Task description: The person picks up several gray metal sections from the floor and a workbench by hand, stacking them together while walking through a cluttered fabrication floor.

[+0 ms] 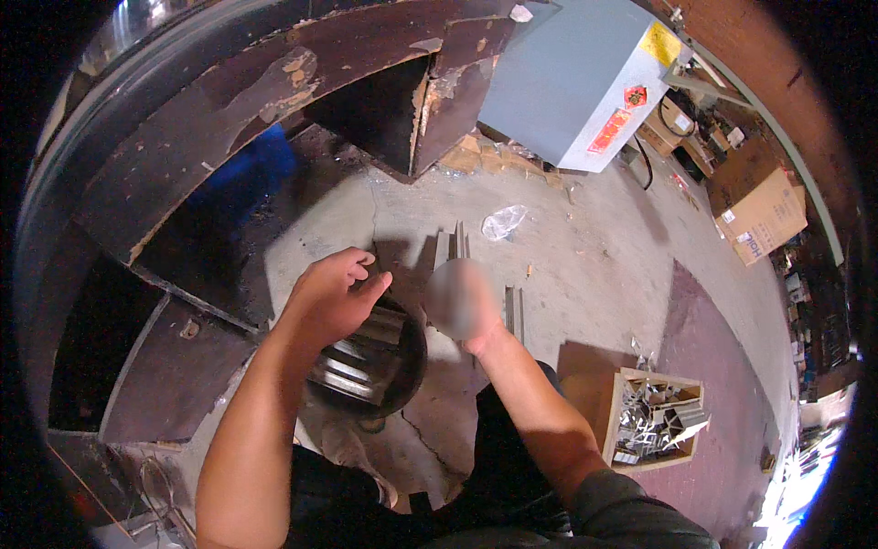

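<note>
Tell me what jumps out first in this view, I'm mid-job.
Both bare hands meet mid-frame: the left hand curled above a dark round bucket of shiny metal pieces, the right hand blurred beside it. A grey metal cabinet stands at the top, and a wooden box of metal offcuts sits lower right.

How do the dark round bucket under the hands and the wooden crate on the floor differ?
The bucket is round and dark; the wooden crate is square and pale. The bucket sits right beneath the left hand, while the crate stands apart at the person's right, away from the right hand, which is blurred. The bucket's metal lengths lie roughly parallel; the crate's lie jumbled. Both are open-topped and hold shiny metal pieces.
</note>
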Demonstrator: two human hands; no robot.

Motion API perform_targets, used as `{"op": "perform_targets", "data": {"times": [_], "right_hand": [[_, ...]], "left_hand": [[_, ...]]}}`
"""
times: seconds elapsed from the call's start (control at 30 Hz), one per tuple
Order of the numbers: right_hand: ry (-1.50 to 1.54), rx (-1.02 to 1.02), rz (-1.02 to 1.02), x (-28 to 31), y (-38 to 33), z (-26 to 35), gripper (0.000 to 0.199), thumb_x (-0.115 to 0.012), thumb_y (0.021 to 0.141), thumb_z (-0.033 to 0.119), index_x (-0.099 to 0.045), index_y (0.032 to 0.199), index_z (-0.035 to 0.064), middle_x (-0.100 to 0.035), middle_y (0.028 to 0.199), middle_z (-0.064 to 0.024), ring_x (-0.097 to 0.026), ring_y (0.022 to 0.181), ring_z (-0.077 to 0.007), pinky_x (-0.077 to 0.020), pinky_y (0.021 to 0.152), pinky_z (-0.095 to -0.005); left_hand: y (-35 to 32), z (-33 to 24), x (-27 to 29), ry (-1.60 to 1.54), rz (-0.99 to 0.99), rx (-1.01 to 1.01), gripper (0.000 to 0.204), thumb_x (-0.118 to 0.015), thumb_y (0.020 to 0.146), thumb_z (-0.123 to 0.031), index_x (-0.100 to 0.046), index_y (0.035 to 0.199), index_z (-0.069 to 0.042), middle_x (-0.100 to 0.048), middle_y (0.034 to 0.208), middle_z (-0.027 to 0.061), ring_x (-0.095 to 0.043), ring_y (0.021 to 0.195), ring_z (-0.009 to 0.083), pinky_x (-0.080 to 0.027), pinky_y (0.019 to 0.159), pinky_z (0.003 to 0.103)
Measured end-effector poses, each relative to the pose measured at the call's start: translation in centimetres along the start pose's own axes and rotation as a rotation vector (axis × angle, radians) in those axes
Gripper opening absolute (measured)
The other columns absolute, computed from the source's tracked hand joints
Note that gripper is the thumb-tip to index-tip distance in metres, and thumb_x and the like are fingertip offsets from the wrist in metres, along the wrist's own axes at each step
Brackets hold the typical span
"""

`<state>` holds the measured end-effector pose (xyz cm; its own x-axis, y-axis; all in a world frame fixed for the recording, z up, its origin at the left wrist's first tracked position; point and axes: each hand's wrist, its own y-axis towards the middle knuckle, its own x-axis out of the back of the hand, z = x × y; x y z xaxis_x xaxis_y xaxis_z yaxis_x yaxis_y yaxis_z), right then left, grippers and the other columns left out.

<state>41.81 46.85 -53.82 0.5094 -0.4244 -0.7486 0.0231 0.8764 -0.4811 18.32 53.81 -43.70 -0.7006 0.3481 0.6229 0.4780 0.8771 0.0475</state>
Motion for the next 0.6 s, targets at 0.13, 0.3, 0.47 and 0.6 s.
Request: {"op": "perform_targets", "data": {"times": [0.13,0.3,0.47,0.6], "right_hand": [[-0.034,0.042,-0.053,0.3,-0.6,1.1,0.021,-0.061,0.098,0.035,-0.063,0.102,0.0145,-0.066,0.1,-0.0064,-0.067,0.088,-0.0265,-0.0588,0.077,-0.0423],[-0.049,0.094,0.061,2.3,-0.1,2.0,0.03,-0.061,0.097,0.041,-0.065,0.108,0.0129,-0.068,0.104,-0.0095,-0.069,0.09,-0.0307,-0.0606,0.08,-0.0444],[-0.042,0.005,-0.141,1.7,-0.6,3.0,0.048,-0.061,0.094,0.051,-0.065,0.117,0.0091,-0.071,0.103,-0.0119,-0.072,0.086,-0.0315,-0.0626,0.074,-0.0414],[-0.203,0.022,-0.195,1.8,-0.5,3.1,0.058,-0.055,0.089,0.069,-0.069,0.113,0.0178,-0.074,0.102,-0.0029,-0.071,0.085,-0.0208,-0.0528,0.074,-0.0334]], "left_hand": [[0.3,-0.7,-0.5,0.003,0.026,0.002,0.041,-0.076,0.091,-0.027,-0.064,0.116,0.003,-0.072,0.106,0.0176,-0.07,0.097,0.0254,-0.055,0.085,0.037],[0.7,-0.8,-0.9,0.036,0.028,-0.049,0.043,-0.075,0.091,-0.029,-0.063,0.117,0.003,-0.072,0.106,0.0184,-0.071,0.096,0.027,-0.055,0.085,0.037],[1.0,-0.9,-1.1,0.041,0.047,-0.048,0.044,-0.075,0.091,-0.03,-0.063,0.117,0.004,-0.072,0.106,0.0197,-0.072,0.096,0.0286,-0.056,0.084,0.037],[1.0,-1.1,-1.1,0.077,0.048,-0.042,0.045,-0.075,0.091,-0.031,-0.063,0.117,0.003,-0.072,0.105,0.0202,-0.072,0.097,0.0287,-0.055,0.084,0.038]]}}
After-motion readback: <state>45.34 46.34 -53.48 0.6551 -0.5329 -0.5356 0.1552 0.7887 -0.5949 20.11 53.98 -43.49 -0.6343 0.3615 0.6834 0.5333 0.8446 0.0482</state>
